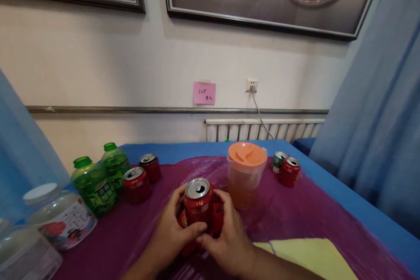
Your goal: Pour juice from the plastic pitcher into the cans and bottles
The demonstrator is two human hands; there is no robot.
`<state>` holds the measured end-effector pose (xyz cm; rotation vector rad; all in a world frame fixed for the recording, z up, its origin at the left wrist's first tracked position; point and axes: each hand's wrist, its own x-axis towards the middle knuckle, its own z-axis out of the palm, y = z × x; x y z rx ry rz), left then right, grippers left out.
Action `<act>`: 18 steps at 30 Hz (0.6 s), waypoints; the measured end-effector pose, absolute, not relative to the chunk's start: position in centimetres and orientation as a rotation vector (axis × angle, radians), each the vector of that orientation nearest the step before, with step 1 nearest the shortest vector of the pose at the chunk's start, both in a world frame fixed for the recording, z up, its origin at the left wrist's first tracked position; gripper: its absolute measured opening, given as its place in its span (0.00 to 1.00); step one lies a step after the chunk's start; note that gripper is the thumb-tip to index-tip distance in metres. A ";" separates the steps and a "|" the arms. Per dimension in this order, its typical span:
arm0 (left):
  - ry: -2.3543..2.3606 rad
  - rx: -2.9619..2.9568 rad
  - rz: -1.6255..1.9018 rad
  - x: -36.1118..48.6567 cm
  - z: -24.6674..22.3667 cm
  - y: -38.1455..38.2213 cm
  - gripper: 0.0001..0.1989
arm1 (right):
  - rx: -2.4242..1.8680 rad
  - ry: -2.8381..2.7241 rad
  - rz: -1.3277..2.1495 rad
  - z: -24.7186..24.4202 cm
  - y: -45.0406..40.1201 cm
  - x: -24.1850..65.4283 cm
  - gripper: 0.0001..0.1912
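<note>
A red can (198, 203) with an opened silver top stands upright between my two hands, near the front middle of the table. My left hand (173, 227) curls round its left side, and my right hand (228, 232) curls round the right, with both thumbs meeting low at its front. Something red shows behind and below the can, mostly hidden by the fingers. Just beyond my right hand is a clear pitcher (246, 179) with an orange lid and amber liquid inside.
Left are two red cans (136, 186) (150, 168), green bottles (93, 186) (114, 164) and clear jars (65, 214) (26, 249). Right, a green can (278, 162) and a red can (289, 173) stand together. A yellow cloth (308, 253) lies at front right on the purple sheet (282, 218).
</note>
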<state>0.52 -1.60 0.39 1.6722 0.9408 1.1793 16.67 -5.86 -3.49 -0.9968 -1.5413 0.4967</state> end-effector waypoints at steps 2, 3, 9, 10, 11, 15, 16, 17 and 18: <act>0.958 1.701 1.181 0.7 0.2 -1.6 0.42 | -1.015 -1.544 0.524 -3.4 -5.9 16.6 0.42; 0.956 1.723 1.174 0.8 0.1 -1.6 0.42 | -1.017 -1.544 0.533 -3.3 -5.9 16.5 0.41; 0.891 1.825 1.135 -0.1 -1.0 -1.0 0.37 | -1.005 -1.537 0.539 -3.7 -6.0 16.7 0.37; 0.878 1.814 1.119 -0.2 -1.0 -1.0 0.36 | -1.010 -1.521 0.534 -3.9 -6.0 16.8 0.38; 0.863 1.799 1.104 -0.3 -1.0 -0.9 0.36 | -1.017 -1.503 0.525 -4.1 -6.1 16.8 0.39; 0.808 1.798 1.044 -0.4 -1.0 -0.8 0.35 | -1.031 -1.494 0.456 -4.7 -6.2 16.7 0.40; 0.809 1.816 1.034 -0.5 -1.0 -0.7 0.34 | -1.033 -1.508 0.438 -4.8 -6.2 16.7 0.40; 0.817 1.837 1.026 -0.5 -1.1 -0.6 0.33 | -1.035 -1.521 0.424 -4.9 -6.2 16.7 0.39; 0.830 1.857 1.020 -0.6 -1.1 -0.5 0.33 | -1.038 -1.534 0.413 -4.9 -6.1 16.6 0.39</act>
